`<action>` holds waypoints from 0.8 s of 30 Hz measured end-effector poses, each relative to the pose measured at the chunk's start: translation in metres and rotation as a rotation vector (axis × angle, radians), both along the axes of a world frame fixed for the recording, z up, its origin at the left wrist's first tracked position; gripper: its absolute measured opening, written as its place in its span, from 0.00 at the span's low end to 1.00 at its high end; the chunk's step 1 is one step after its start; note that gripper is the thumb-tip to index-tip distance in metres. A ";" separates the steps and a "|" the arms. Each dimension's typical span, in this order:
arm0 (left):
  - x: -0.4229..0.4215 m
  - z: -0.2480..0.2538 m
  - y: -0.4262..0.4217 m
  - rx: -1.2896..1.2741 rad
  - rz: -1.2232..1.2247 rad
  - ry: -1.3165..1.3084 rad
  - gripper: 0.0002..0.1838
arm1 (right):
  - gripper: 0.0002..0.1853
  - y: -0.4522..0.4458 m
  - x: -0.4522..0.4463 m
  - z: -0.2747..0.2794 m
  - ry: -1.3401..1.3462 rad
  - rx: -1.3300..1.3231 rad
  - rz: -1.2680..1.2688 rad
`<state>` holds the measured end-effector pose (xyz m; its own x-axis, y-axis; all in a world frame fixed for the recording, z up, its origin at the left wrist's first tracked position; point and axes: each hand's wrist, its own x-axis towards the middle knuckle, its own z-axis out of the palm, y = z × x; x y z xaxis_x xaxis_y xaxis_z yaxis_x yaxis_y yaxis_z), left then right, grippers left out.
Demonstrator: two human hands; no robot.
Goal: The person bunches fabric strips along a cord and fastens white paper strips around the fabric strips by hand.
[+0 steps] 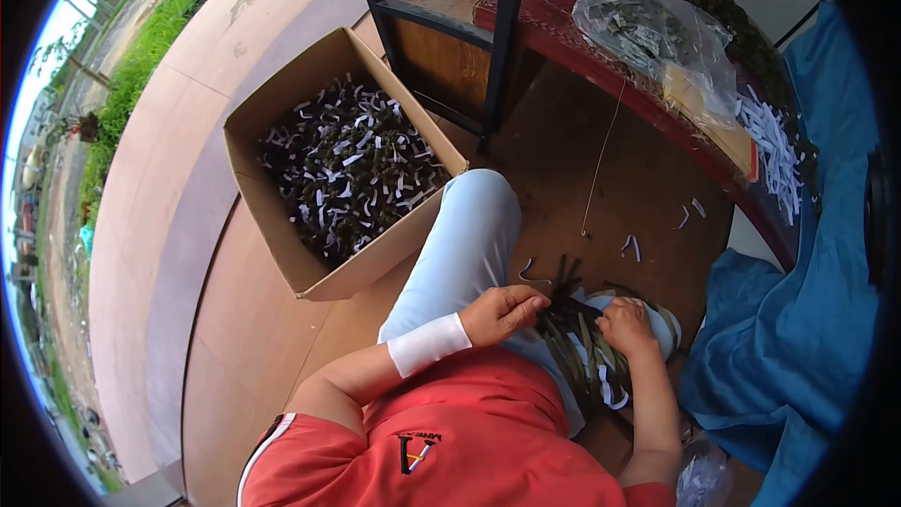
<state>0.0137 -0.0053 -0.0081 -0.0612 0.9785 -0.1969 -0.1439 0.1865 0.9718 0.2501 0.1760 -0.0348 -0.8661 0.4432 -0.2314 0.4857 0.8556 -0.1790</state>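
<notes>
My left hand (507,315), with a white band around its wrist, is closed in a pinch beside a bundle of dark green strips (569,338) on my lap. What sits between its fingertips is too small to make out. Across the bundle, my right hand (627,327) has its fingers curled onto the strips near my knee. White paper strips (605,380) are mixed in with the dark ones and hang down with them. By my left leg stands an open cardboard box (375,268), holding many dark clumps (347,169) with white tags.
A black-framed chair (446,23) stands behind the box. On a low red table (676,145) lie a clear plastic bag (648,23) and a pile of white paper strips (774,155). Blue cloth (770,357) hangs at my right. Paper scraps (632,247) lie on the floor.
</notes>
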 end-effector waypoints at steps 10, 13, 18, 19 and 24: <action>0.017 -0.003 0.006 -0.018 -0.106 0.051 0.16 | 0.08 0.005 0.003 0.024 0.167 -0.082 -0.104; 0.028 -0.013 0.007 -0.032 -0.149 0.032 0.16 | 0.07 0.008 0.024 0.021 0.353 -0.290 -0.286; 0.038 -0.013 0.023 -0.091 -0.325 0.015 0.21 | 0.06 -0.011 0.032 0.044 0.682 -0.421 -0.358; 0.041 -0.013 0.029 -0.115 -0.369 -0.002 0.23 | 0.05 -0.020 0.029 0.055 0.730 -0.530 -0.410; 0.056 -0.019 0.073 -0.437 -0.117 -0.552 0.22 | 0.03 -0.069 0.018 0.094 0.760 -0.884 -0.329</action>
<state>0.0702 0.0673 -0.0274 0.2616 0.7969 -0.5446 -0.5487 0.5870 0.5953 0.2680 0.1065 0.0596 -0.7879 0.6141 -0.0467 0.1741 0.1493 -0.9733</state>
